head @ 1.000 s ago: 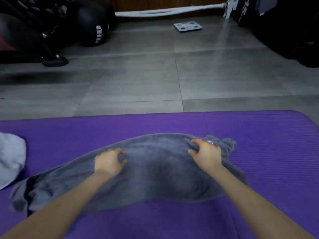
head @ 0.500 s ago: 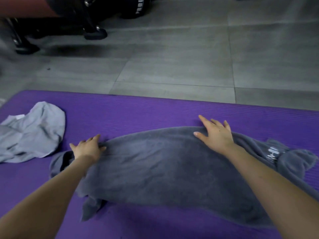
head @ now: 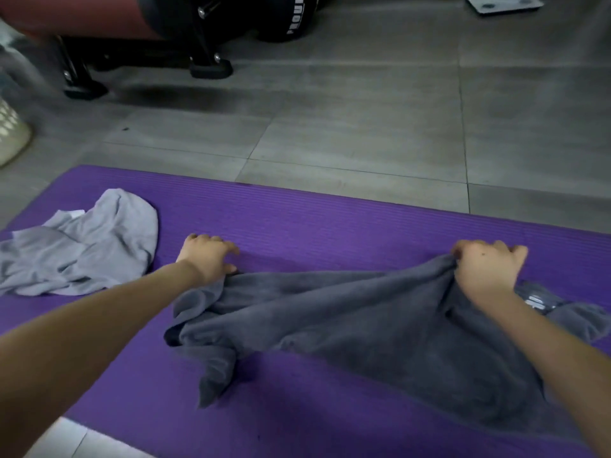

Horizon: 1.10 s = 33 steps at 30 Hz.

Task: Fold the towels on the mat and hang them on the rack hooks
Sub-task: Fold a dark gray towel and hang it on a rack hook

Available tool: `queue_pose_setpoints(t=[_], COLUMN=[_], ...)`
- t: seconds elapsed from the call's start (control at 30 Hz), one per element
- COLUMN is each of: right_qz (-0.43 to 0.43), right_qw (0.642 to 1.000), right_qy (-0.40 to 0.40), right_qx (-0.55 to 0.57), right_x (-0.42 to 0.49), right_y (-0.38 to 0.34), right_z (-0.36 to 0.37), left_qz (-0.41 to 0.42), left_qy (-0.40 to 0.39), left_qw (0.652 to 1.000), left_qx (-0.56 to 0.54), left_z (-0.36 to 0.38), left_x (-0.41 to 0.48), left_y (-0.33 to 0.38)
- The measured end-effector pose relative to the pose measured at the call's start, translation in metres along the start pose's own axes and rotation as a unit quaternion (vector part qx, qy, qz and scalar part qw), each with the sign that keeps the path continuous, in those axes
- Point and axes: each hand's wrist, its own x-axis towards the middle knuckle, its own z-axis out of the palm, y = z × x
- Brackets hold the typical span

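- Gripping the far edge of the dark grey terry towel [head: 380,325], spread rumpled across the purple ribbed foam mat [head: 330,223]; no fold made in it yet.
- Right hand [head: 486,266]: fingers curled, bunching a fistful of cloth raised a little off the mat; left hand [head: 206,256]: fingers curled at the towel's left corner, apparently pinching it, though partly hidden under the palm.
- Judged early in the task: first fold only being set up; left to do are this towel, the crumpled light grey towel [head: 82,242] on the mat just left of the left hand, and all the hanging.
- No rack or hooks in view.
- Around, on the grey tiled floor [head: 363,127]: black-framed exercise machine [head: 148,57], black ball with white lettering [head: 284,18], cream perforated basket [head: 10,133], flat white scale [head: 502,3]; all apart from the mat, nothing blocking the fold.
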Motion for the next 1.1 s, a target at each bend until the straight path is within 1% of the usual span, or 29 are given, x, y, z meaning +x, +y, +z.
queue_pose_setpoints(t=[0.03,0.07,0.1,0.17,0.23,0.3,0.37,0.47,0.57,0.63,0.73,0.8,0.9,1.0,1.1], right_qz=[-0.029,-0.068,-0.108,-0.169,-0.208,-0.23,-0.239,-0.229,-0.204,-0.177,-0.104,-0.082,-0.085,-0.076,-0.038], right_qw=[0.997,0.99,0.984,0.976,0.968,0.959,0.953,0.951,0.953,0.957,0.967,0.976,0.983,0.984,0.978], right_qy=[-0.031,-0.057,-0.072,-0.096,-0.125,-0.162,-0.187,-0.192,-0.196,-0.201,-0.205,-0.186,-0.157,-0.154,-0.137], right_qx=[-0.067,-0.108,-0.121,-0.102,-0.067,-0.024,0.023,0.077,0.109,0.111,0.106,0.082,0.047,0.052,0.156], right_x=[-0.006,-0.015,-0.022,-0.036,-0.046,-0.053,-0.054,-0.049,-0.044,-0.04,-0.04,-0.045,-0.051,-0.054,-0.056], right_y=[-0.006,-0.015,-0.026,-0.049,-0.073,-0.095,-0.116,-0.147,-0.174,-0.188,-0.201,-0.205,-0.204,-0.199,-0.192], right_z=[-0.006,-0.013,-0.018,-0.028,-0.038,-0.044,-0.045,-0.036,-0.014,0.005,0.03,0.04,0.042,0.038,0.029], left_qz=[0.036,0.072,0.102,0.134,0.147,0.144,0.13,0.092,0.055,0.037,0.019,0.006,-0.001,-0.009,-0.013], left_qy=[-0.008,-0.015,-0.022,-0.041,-0.051,-0.056,-0.049,-0.033,-0.005,-0.012,-0.011,-0.002,0.0,0.01,0.032], left_qw=[0.999,0.995,0.99,0.981,0.978,0.981,0.988,0.995,0.992,0.987,0.98,0.974,0.98,0.982,0.977], left_qx=[0.03,0.064,0.094,0.133,0.143,0.117,0.068,-0.029,-0.112,-0.154,-0.196,-0.228,-0.201,-0.188,-0.211], left_z=[-0.01,-0.017,-0.022,-0.027,-0.026,-0.024,-0.013,0.014,0.047,0.068,0.092,0.099,0.103,0.105,0.104], left_x=[-0.002,-0.005,-0.009,-0.017,-0.019,-0.016,-0.007,0.01,0.028,0.035,0.037,0.039,0.041,0.042,0.041], left_y=[-0.001,-0.004,-0.008,-0.02,-0.032,-0.043,-0.051,-0.06,-0.068,-0.074,-0.08,-0.084,-0.086,-0.083,-0.077])
